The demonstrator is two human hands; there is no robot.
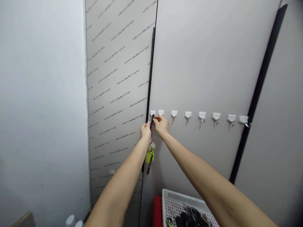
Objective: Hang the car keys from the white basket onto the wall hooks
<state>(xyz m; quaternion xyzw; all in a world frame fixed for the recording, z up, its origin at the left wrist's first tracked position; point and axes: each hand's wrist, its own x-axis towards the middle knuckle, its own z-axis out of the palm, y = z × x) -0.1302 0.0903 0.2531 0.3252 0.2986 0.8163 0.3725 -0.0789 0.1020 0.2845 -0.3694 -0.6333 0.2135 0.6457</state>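
Note:
Both my hands are raised to the leftmost white wall hook [152, 113] in a row of several hooks on a grey cabinet door [208, 63]. My left hand [146, 130] is closed around a bunch of keys, with a black loop [151, 121] pinched at the hook. A yellow tag [150, 156] and a pale charm [152, 146] dangle below it. My right hand [161, 124] pinches the same black loop from the right, just under the second hook [161, 112].
More empty white hooks run rightward, such as one [202, 115] near the middle, up to a black door handle strip [257, 91]. A white perforated basket [175, 201] with dark items sits below, beside a red object [157, 211]. A film-covered panel [115, 82] is on the left.

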